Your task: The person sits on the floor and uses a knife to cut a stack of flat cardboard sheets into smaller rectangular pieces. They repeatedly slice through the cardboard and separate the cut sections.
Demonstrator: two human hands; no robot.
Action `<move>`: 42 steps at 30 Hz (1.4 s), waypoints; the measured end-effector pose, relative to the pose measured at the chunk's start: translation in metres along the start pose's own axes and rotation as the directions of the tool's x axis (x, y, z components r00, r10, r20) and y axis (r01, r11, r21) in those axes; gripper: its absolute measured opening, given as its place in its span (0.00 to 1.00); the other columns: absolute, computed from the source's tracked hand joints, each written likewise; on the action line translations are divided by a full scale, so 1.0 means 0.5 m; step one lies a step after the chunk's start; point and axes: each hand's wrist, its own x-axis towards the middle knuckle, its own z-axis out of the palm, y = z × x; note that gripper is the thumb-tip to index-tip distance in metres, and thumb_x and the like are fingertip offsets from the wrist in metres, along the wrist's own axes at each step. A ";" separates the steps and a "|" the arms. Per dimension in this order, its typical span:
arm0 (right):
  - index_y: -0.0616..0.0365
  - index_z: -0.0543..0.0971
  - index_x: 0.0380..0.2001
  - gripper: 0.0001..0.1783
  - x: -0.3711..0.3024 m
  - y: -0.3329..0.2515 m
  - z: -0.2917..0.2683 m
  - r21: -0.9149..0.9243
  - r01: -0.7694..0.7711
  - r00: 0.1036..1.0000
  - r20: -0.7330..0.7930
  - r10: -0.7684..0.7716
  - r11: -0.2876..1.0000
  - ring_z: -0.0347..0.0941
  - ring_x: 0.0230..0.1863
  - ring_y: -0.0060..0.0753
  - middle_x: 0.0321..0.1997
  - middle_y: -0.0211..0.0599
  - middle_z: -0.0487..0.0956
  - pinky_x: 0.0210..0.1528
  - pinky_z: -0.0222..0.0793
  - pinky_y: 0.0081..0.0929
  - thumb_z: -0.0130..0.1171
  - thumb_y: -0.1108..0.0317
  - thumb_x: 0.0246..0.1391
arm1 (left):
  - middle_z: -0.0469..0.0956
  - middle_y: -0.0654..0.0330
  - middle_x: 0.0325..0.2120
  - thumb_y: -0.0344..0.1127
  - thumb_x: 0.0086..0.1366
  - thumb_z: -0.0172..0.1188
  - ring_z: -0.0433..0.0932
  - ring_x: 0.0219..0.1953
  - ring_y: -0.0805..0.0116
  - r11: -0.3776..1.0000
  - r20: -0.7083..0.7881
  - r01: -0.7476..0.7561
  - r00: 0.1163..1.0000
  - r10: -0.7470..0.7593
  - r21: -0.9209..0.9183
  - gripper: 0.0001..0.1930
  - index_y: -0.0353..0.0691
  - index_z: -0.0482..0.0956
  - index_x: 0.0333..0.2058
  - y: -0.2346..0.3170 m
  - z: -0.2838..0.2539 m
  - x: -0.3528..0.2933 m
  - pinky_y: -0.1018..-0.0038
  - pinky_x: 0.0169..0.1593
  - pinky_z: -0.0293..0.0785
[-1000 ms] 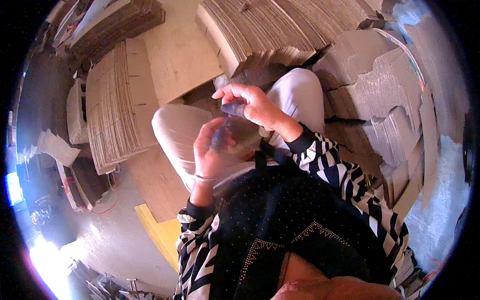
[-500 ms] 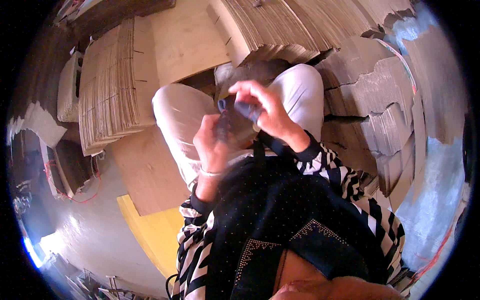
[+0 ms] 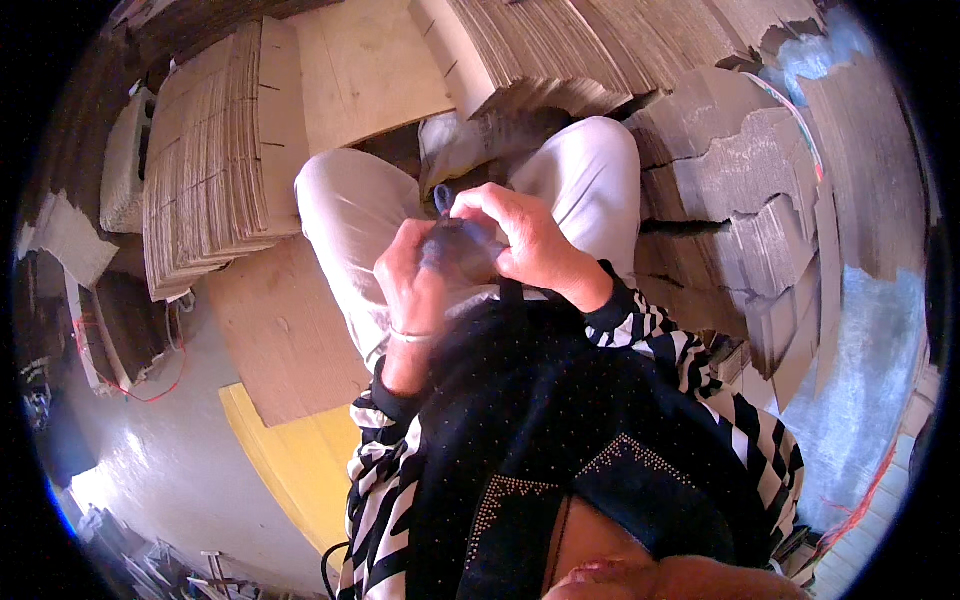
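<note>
Over my lap, a dark grey-blue object (image 3: 458, 248), blurred and cloth-like, with a small blue loop standing up at its far end, is between my two hands. My left hand (image 3: 410, 275) is closed round its left side. From the right, my right hand (image 3: 535, 235) curls over it, index finger bent across the top and thumb below. The hands nearly meet. Blur and the fingers hide the object's exact kind.
Stacks of flat cardboard surround me: a left stack (image 3: 205, 150), a far stack (image 3: 540, 55) and a right stack (image 3: 740, 180). A plywood board (image 3: 370, 60) lies ahead between stacks. Brown sheet (image 3: 290, 330) and yellow sheet (image 3: 285, 440) lie at my left on the grey floor (image 3: 165, 450).
My hands have come closer together, the right hand lowering over the dark object. Before, each hand had a separate-looking dark part between its fingers. The view has shifted slightly.
</note>
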 end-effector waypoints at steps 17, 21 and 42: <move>0.56 0.79 0.38 0.23 -0.048 0.004 0.003 -0.337 0.108 0.987 -0.080 -0.143 0.935 0.75 0.39 0.47 0.35 0.39 0.75 0.40 0.73 0.35 0.61 0.84 0.32 | 0.76 0.45 0.24 0.28 0.51 0.52 0.77 0.28 0.44 0.961 0.029 -0.147 0.989 0.144 0.233 0.07 0.36 0.76 0.29 0.000 0.022 0.008 0.61 0.34 0.73; 0.57 0.78 0.38 0.24 -0.048 0.010 0.012 -0.323 0.125 0.980 -0.110 -0.168 0.938 0.75 0.39 0.48 0.35 0.40 0.75 0.40 0.73 0.36 0.60 0.85 0.31 | 0.76 0.45 0.24 0.29 0.50 0.52 0.77 0.29 0.43 0.962 0.011 -0.139 0.990 0.140 0.234 0.07 0.36 0.76 0.29 0.003 0.021 0.005 0.61 0.34 0.73; 0.55 0.54 0.70 0.43 -0.076 -0.021 0.035 0.695 -0.363 0.929 0.324 0.181 0.621 0.54 0.71 0.29 0.71 0.36 0.57 0.66 0.57 0.30 0.55 0.81 0.52 | 0.73 0.47 0.25 0.21 0.42 0.53 0.73 0.28 0.41 0.891 -0.017 -0.393 0.913 0.407 0.229 0.12 0.37 0.71 0.30 -0.018 0.022 -0.007 0.56 0.31 0.69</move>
